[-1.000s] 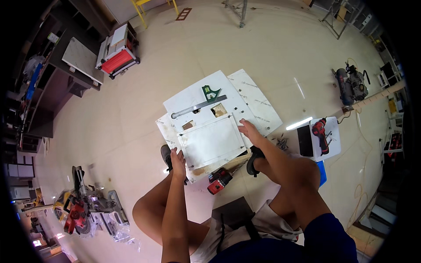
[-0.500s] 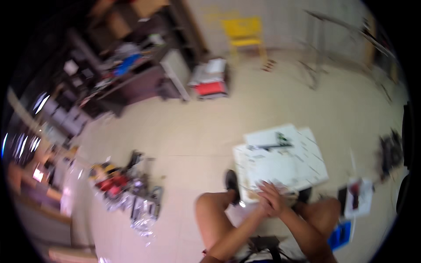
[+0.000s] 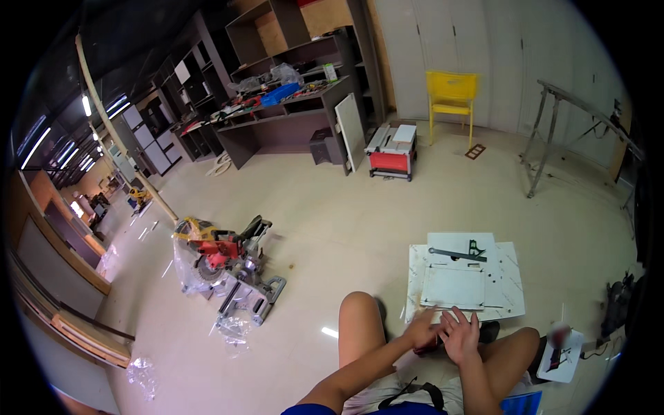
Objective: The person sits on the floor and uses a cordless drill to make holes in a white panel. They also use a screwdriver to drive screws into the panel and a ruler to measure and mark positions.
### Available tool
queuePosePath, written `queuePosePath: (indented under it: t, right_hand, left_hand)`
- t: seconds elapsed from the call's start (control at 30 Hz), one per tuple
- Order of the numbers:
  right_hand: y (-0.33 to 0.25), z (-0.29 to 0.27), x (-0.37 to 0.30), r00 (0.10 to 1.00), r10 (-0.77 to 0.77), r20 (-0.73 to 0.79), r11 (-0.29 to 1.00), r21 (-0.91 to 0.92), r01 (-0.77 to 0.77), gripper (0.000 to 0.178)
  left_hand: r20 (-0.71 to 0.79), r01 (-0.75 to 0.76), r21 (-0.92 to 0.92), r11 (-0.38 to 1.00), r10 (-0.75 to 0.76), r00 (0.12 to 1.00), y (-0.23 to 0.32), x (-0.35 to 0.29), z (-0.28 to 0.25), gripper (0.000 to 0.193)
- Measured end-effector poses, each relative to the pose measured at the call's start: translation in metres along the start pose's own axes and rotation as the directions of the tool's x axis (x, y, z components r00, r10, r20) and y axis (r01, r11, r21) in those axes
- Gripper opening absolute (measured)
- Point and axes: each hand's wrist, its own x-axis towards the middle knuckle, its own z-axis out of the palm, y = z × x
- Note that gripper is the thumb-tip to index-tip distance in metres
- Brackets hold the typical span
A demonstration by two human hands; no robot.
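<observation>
My right hand (image 3: 461, 336) is raised over my lap, fingers spread, holding nothing. Close beside it is my left hand (image 3: 420, 329), slightly blurred, with fingers stretched out and nothing visible in them. Just beyond both hands, white boards (image 3: 510, 280) lie stacked on the floor. A smaller white panel (image 3: 453, 288) rests on top, near my fingertips. Across the far part of the stack lies a grey steel rule (image 3: 449, 254), next to a dark green square-like tool (image 3: 474, 249). Something dark red, partly hidden, shows beneath my hands.
A red and yellow mitre saw (image 3: 220, 252) stands on the floor at left. Farther off are a red table saw (image 3: 391, 155), a yellow chair (image 3: 452, 97) and a cluttered workbench (image 3: 277, 111). A metal trestle (image 3: 546, 131) stands far right. A white tray (image 3: 568, 363) sits beside my right knee.
My hands were clasped together over the boards' near edge; now they are apart, side by side. The view has swung, so the boards appear lower and farther right.
</observation>
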Motion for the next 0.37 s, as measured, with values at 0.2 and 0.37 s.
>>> queuePosePath:
  t: [0.2,0.37]
  right_hand:
    - [-0.012,0.024,-0.043,0.665,-0.486,0.567,0.085,-0.727,0.681,0.06]
    - [0.0,-0.058,0.007,0.838,-0.482,0.255,0.239,-0.882,0.406,0.063]
  left_hand:
    - [0.557,0.583,-0.808,-0.083,-0.432,0.71,0.018,0.016,0.054,0.054]
    - [0.469,0.524,-0.831,0.184,-0.274,0.84,0.135,-0.024,0.059,0.06]
